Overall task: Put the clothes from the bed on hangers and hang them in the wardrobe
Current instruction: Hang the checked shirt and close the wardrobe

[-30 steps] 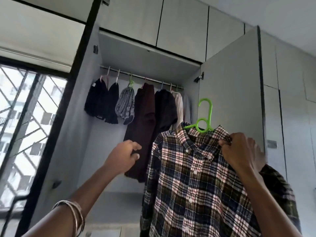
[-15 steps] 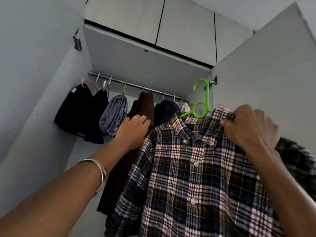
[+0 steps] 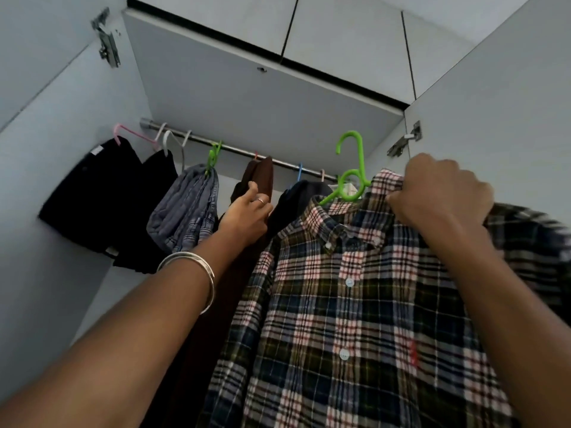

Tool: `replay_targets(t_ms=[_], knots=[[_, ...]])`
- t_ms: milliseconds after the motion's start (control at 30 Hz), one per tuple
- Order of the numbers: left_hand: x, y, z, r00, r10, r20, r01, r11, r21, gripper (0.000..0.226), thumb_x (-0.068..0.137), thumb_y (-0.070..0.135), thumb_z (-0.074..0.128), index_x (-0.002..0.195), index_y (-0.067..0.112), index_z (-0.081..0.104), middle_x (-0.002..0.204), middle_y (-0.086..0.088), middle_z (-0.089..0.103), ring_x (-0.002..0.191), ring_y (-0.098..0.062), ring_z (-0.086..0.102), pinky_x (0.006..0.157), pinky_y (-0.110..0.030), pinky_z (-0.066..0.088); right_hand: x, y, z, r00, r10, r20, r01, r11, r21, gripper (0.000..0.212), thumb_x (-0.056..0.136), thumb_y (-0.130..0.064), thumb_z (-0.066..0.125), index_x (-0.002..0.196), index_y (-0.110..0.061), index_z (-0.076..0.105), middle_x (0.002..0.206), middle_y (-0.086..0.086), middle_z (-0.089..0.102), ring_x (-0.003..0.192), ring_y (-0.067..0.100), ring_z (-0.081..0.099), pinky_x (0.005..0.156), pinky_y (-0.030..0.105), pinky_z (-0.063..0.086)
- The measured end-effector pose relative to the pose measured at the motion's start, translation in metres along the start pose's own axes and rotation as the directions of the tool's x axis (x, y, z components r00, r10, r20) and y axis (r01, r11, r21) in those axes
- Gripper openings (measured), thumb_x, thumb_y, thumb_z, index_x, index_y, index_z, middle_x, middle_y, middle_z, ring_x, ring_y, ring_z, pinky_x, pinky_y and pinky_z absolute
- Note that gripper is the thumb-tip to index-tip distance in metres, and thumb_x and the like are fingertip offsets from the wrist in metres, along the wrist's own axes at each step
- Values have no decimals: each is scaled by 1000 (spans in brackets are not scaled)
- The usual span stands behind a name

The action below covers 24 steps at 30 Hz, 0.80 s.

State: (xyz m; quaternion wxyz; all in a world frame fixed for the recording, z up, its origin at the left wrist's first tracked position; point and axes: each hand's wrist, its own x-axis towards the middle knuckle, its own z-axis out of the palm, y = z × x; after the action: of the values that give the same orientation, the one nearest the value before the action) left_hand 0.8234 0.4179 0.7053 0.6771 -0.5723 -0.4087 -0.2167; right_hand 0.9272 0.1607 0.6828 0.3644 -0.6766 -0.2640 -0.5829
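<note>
You are holding the plaid shirt (image 3: 355, 304) up in front of the wardrobe, just below and on the near side of the rail (image 3: 234, 149). Your right hand (image 3: 441, 196) is gripping it at the collar and shoulder, fingers curled tight around the fabric and probably the hanger arm beneath (hidden, so that part is a guess). The green hanger (image 3: 350, 168) is poking its hook up above the collar, not yet over the rail. Your left hand (image 3: 247, 214) is reaching among the clothes under the rail, fingers loosely bent and pressing against the brown garment (image 3: 258, 177); whether they are pinching it I cannot tell.

The risk here is the hook: it is sitting toward the right end of the rail, where dark garments (image 3: 302, 196) are already crowding. If you are lifting before a gap is opened, the hook may be catching a neighbouring hanger, or missing the rail and dropping the shirt.
</note>
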Motion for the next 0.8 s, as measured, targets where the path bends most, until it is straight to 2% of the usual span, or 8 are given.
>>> replay_targets(t_ms=[133, 200, 267, 367, 467, 567, 667, 800], knots=[[-10, -10, 27, 995, -95, 41, 99, 990, -103, 34, 100, 24, 34, 124, 25, 59, 126, -3, 57, 126, -32, 41, 109, -55, 22, 12, -33, 31, 1000, -25, 3, 25, 999, -20, 25, 89, -8, 55, 70, -13, 39, 71, 4, 37, 90, 34, 56, 69, 36, 32], [-24, -26, 42, 989, -126, 73, 134, 985, -105, 34, 100, 22, 34, 124, 27, 58, 125, 0, 59, 125, -31, 43, 104, -51, 28, 16, -51, 45, 999, -43, 8, 43, 999, -3, 9, 91, -6, 53, 83, -9, 55, 77, 7, 45, 91, 33, 57, 69, 35, 32], [-37, -42, 52, 983, -155, 93, 166, 979, -120, 31, 99, 21, 37, 119, 29, 59, 121, 2, 61, 121, -31, 49, 101, -49, 29, 20, -67, 56, 998, -40, 38, 39, 999, 5, 16, 93, -5, 51, 102, -8, 63, 93, 12, 60, 95, 34, 59, 70, 35, 34], [-49, -63, 64, 979, -170, 110, 189, 961, -200, 24, 97, 27, 42, 113, 25, 60, 120, -1, 60, 111, -29, 58, 96, -44, 35, 26, -91, 74, 998, -4, 61, 2, 999, 42, 25, 95, -4, 45, 111, -7, 64, 116, 14, 63, 109, 36, 58, 74, 35, 35], [-48, -80, 68, 961, -252, 116, 276, 837, -473, 38, 96, 44, 41, 115, 17, 59, 121, -14, 57, 110, -36, 57, 86, -42, 46, 34, -112, 88, 997, 53, 64, -59, 994, 94, 30, 97, -4, 41, 117, -6, 63, 122, 15, 62, 114, 36, 57, 81, 36, 39], [-41, -87, 69, 927, -362, 94, 329, 668, -667, 46, 98, 45, 38, 113, 8, 60, 114, -24, 57, 105, -44, 56, 82, -44, 47, 36, -130, 97, 993, 81, 84, -93, 986, 141, 27, 96, -5, 46, 116, -5, 64, 122, 16, 63, 114, 36, 57, 84, 36, 41], [-34, -89, 77, 895, -427, 129, 399, 637, -660, 47, 99, 44, 40, 117, 5, 59, 116, -22, 57, 108, -42, 56, 79, -42, 46, 32, -148, 107, 994, 84, 70, -94, 983, 155, 28, 96, -4, 44, 116, -5, 64, 122, 17, 63, 113, 35, 59, 75, 33, 36], [-28, -86, 92, 891, -425, 158, 442, 740, -507, 30, 96, 31, 53, 106, 5, 65, 104, -11, 62, 95, -34, 63, 64, -34, 48, 31, -154, 130, 995, 90, 51, -94, 993, 74, 29, 98, -5, 42, 115, -7, 66, 119, 14, 64, 110, 34, 60, 70, 33, 37]])
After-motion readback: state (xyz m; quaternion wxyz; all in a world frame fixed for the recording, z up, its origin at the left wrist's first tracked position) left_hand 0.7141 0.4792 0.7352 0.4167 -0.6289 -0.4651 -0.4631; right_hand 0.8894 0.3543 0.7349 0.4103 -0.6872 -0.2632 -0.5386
